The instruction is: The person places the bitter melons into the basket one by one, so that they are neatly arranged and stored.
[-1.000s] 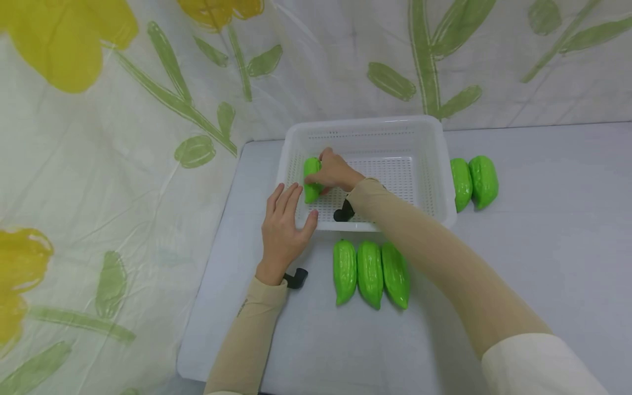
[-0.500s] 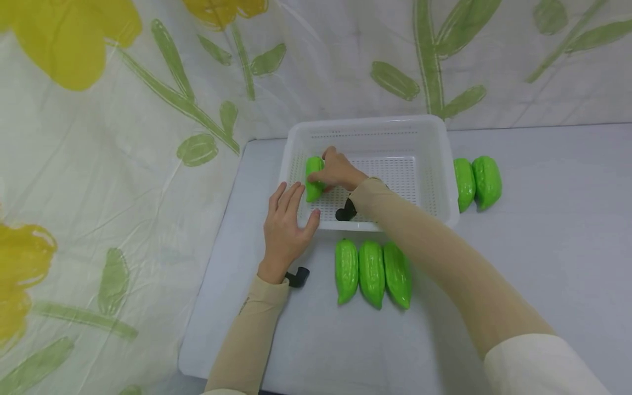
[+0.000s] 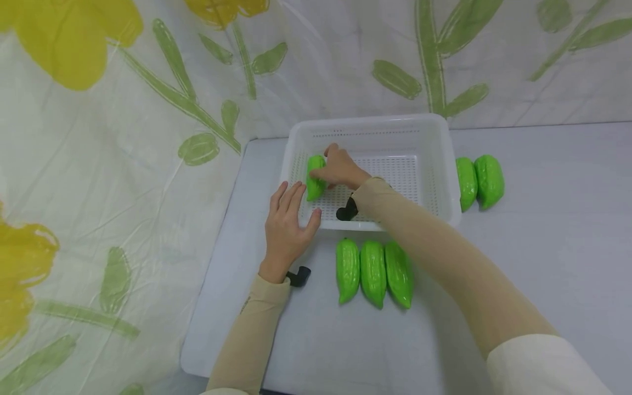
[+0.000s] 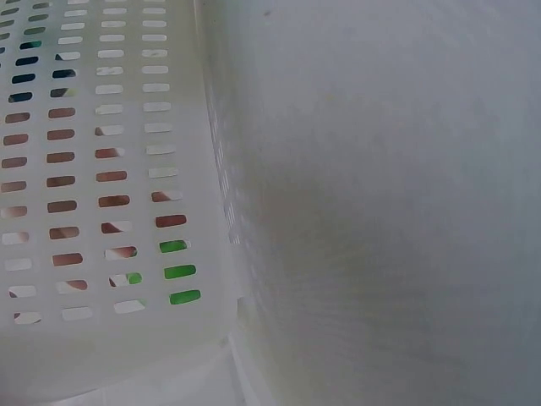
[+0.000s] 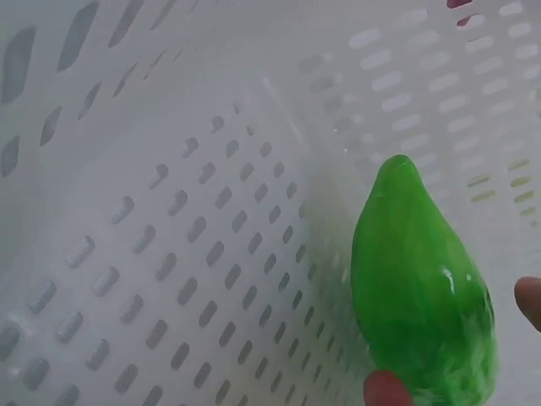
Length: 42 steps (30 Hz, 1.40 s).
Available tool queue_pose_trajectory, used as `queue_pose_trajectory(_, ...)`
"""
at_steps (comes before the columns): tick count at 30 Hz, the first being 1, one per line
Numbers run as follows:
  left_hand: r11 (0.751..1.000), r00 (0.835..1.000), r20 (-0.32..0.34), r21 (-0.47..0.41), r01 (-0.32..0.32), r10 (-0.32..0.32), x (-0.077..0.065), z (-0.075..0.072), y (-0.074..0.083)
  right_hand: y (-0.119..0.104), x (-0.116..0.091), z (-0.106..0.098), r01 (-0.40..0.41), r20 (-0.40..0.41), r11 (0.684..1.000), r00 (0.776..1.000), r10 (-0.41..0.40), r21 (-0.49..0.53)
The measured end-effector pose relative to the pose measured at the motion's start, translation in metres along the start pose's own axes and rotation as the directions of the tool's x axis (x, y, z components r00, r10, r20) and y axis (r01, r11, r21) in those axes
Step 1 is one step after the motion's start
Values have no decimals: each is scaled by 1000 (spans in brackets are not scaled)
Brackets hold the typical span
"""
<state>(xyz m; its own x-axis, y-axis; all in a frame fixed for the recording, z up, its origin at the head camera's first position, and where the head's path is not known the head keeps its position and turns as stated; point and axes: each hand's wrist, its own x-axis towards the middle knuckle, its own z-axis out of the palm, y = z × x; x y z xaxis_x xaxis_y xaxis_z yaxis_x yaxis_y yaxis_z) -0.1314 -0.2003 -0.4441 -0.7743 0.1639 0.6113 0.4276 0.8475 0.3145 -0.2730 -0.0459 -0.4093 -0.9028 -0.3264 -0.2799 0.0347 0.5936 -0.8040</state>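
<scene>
- The right hand [image 3: 344,170] is round the green vegetable [image 3: 313,188], one fingertip [image 5: 530,302] apart; whether it grips, I cannot tell.
- The vegetable lies at its left inside the basket [image 3: 375,144], long axis nearly vertical in frame.
- The left hand [image 3: 285,233], straight-fingered, is farther, at lower-left corner.

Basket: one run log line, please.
right hand: at vegetable inside basket, grip unclear | left hand: at basket's near left corner | outside: five vegetables
</scene>
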Motion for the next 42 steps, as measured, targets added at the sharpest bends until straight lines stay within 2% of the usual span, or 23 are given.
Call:
queue_pose_trajectory(7,1000,1000,26,0,9,-9,0,0,0,-2,-3,-5,42,-46,996,998,-46,-81)
queue_pose_trajectory(14,1000,1000,26,0,9,-9,0,1,-1,-4,-9,-12,73,-71,993,994,-80,-90)
queue_pose_trajectory(20,1000,1000,27,4,12,-12,-1,1,-1,-4,-10,-20,138,-168,986,974,-152,-93)
queue_pose_trajectory(26,1000,1000,28,-2,11,-11,0,1,-2,-2,-14,-30,177,-246,984,953,-175,-17)
queue_pose_trajectory(34,1000,1000,5,-5,-1,1,0,1,-1,2,-27,-46,166,-261,985,954,-146,56)
queue_pose_trajectory(42,1000,1000,15,-10,10,-10,0,1,-1,13,-39,-65,201,-294,975,941,-165,95)
